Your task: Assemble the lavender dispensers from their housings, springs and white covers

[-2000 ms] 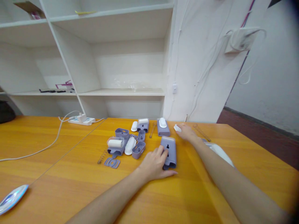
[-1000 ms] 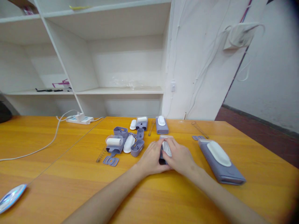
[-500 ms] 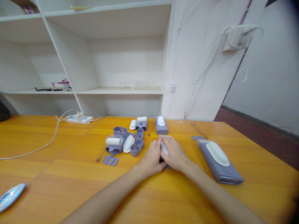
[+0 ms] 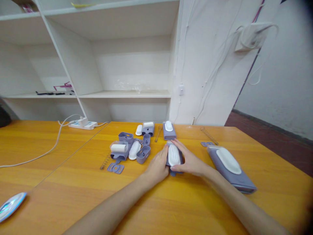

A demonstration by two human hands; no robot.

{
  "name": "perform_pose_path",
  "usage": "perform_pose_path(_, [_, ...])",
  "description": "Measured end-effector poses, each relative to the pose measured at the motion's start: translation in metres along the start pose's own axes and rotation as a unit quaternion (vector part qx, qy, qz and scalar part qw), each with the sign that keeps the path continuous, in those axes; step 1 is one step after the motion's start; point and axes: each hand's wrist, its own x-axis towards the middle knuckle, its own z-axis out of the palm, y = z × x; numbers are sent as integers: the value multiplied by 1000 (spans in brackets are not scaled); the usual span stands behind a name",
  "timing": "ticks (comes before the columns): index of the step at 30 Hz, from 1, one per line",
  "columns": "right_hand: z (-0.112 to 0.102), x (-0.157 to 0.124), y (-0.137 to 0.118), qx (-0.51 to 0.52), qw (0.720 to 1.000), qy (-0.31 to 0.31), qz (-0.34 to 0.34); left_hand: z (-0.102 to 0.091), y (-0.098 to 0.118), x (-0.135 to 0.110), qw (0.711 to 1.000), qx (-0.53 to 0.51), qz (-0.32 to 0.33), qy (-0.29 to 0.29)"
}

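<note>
Lilac casing [image 4: 181, 158], one: held between the hands near the middle of the wooden table [image 4: 146, 209], a flap [image 4: 172, 173] showing at its near end. White ridged cover [image 4: 174, 155], one: seated or merely laid on the casing's upper face (which of the two cannot be told). Left hand [image 4: 158, 167]: closed in along the casing's left side, fingertips hidden. Right hand [image 4: 192, 161]: curved wide, the cover's near end touched by the thumb, the casing's far end met by the fingers; how firmly anything is gripped there is not shown. Risks, as judged: the cover may be tipped or left loose if it is pressed at one end only; the casing may be slid aside if the left hand is slackened. Change noted: half a second earlier the cover is mostly hidden under the right hand; now its ridged face is exposed almost whole.
</note>
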Motion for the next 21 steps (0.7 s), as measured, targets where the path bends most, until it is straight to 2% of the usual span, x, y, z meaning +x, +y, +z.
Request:
perform_pose_path(3, [5, 0, -1, -7, 999, 37, 8, -1, 2, 1, 1000, 3, -20, -8])
perform_pose_path(8, [15, 2, 2, -28, 994, 105, 18, -3, 3, 1, 996, 64, -48, -33])
perform_pose_path(15, [11, 3, 18, -48, 995, 81, 40, -9, 10, -2, 998, 45, -19, -38])
perform_pose_path(21, [7, 4, 12, -51, 994, 85, 52, -9, 11, -3, 998, 31, -24, -38])
